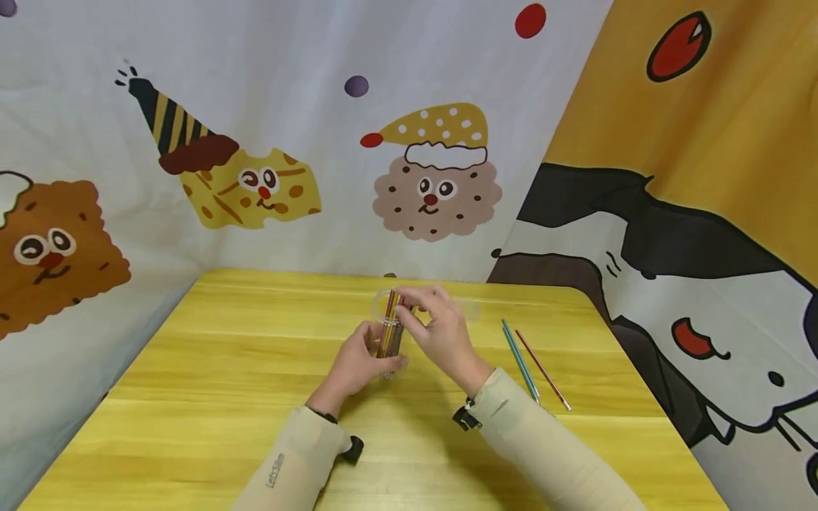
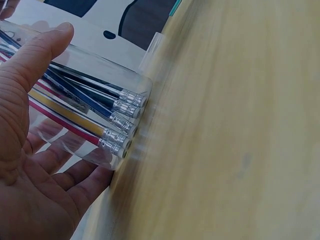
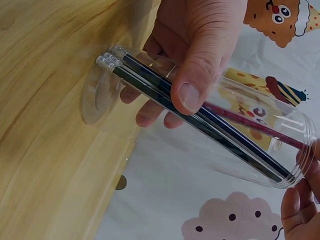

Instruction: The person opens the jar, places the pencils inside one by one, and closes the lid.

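Left hand [image 1: 355, 360] lower — right hand [image 1: 442, 336] higher

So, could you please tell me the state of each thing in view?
Clear jar: uncapped, roughly upright
Pencils inside: eraser ends down
Left hand: gripping the jar
Right hand: at the jar's mouth, grip unclear
Teal pencils: lying loose on the table
Loose red pencil: lying beside them

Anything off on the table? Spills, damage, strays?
No spill or damage that I can see. Only strays: blue pencils and a red pencil lying loose on the table, right of the clear jar in the head view. Odd only because other pencils are inside it.
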Demonstrator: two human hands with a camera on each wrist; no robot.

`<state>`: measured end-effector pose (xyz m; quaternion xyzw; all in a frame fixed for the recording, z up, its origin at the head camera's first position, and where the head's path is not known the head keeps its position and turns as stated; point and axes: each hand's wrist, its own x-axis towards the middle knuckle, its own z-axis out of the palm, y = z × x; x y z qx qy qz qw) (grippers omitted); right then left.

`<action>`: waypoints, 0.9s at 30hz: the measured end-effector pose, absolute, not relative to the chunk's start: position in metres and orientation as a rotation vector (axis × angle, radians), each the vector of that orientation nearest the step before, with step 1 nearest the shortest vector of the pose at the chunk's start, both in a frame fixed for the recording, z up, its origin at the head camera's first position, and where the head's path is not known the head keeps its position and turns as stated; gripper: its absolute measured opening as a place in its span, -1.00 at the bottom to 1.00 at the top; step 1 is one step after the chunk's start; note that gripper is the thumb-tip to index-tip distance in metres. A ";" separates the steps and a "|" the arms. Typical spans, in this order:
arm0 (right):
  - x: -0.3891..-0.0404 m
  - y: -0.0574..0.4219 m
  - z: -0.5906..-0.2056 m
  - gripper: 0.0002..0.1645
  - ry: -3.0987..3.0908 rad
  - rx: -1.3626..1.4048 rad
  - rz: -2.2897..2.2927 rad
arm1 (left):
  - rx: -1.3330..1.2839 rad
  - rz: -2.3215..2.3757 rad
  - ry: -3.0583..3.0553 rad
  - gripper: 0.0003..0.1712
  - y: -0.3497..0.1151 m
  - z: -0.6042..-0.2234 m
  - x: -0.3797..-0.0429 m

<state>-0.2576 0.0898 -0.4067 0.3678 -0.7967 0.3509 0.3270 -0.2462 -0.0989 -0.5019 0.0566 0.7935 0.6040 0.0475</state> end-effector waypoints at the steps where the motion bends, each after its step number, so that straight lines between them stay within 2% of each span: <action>1: -0.258 0.090 -0.407 -0.64 -2.088 0.972 0.924 | 0.172 1.845 2.415 -0.19 -0.099 -0.501 -0.246; 11: -0.258 0.091 -0.405 -0.82 -2.158 0.990 0.891 | 0.184 1.832 2.423 -0.18 -0.100 -0.501 -0.248; 27: -0.258 0.091 -0.404 -0.83 -2.166 1.011 0.841 | 0.179 1.844 2.411 -0.19 -0.100 -0.502 -0.248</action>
